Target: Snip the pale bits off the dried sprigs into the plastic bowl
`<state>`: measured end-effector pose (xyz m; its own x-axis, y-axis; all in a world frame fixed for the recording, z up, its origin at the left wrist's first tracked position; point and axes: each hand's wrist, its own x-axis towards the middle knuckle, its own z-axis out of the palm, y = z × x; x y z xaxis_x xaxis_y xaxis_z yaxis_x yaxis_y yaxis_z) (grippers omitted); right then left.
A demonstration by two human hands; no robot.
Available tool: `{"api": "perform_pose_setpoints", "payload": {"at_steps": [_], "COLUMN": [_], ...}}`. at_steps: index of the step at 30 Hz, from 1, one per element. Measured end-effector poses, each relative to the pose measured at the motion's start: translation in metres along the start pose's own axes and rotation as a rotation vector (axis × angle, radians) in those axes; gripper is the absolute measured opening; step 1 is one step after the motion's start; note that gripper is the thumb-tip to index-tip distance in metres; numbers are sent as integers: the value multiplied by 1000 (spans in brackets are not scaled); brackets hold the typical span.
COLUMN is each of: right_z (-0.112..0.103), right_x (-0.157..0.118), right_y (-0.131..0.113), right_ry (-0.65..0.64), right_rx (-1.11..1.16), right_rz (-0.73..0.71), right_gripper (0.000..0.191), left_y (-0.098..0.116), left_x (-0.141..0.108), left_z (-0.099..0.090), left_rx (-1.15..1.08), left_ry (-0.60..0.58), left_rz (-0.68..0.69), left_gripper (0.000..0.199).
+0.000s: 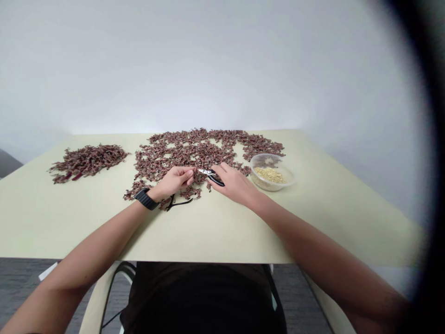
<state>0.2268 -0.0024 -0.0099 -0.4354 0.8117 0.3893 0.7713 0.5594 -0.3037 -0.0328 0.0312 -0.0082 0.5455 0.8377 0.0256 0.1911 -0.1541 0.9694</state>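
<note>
My left hand (176, 180), with a dark watch (146, 199) on its wrist, is closed in a pinch over the front of the middle pile. Whatever lies between its thumb and finger is too small to make out. My right hand (233, 183) is wrapped round a pair of small snips (205, 172) with silver blades and black handles. The blades point left, close to my left fingertips. Under and behind both hands spreads a wide layer of small reddish-brown, twisted pieces (187, 155). A second black-handled tool (179, 203) lies on the table just below my left hand.
A clear plastic bowl (255, 178) holding yellowish bits (273, 175) stands right of my right hand. At the left lies a separate heap of reddish-brown pieces (92, 160). The pale yellow table (208, 236) meets a white wall (194, 65) behind.
</note>
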Motion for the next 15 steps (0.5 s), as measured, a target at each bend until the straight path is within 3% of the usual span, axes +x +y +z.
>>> {"api": "perform_pose_setpoints", "payload": {"at_steps": [3, 6, 10, 12, 14, 15], "right_z": [2, 7, 10, 7, 5, 4], "right_x": [1, 3, 6, 7, 8, 8], "right_y": [-3, -9, -13, -12, -10, -10], "right_ry": [26, -14, -292, -448, -519, -489], "right_rx": [145, 467, 1160, 1418, 1474, 1409], "right_rz": [34, 150, 453, 527, 528, 518], "right_gripper": [32, 27, 35, 39, 43, 44], "left_y": [-1, -1, -2, -4, -5, -5], "left_x": [0, -1, -1, 0, 1, 1], "left_z": [2, 4, 3, 2, 2, 3], "left_rx": [101, 273, 419, 441, 428, 412], "left_ry": [34, 101, 193, 217, 220, 217], "left_rz": [42, 124, 181, 189, 182, 175], "left_gripper": [50, 52, 44, 39, 39, 41]}}
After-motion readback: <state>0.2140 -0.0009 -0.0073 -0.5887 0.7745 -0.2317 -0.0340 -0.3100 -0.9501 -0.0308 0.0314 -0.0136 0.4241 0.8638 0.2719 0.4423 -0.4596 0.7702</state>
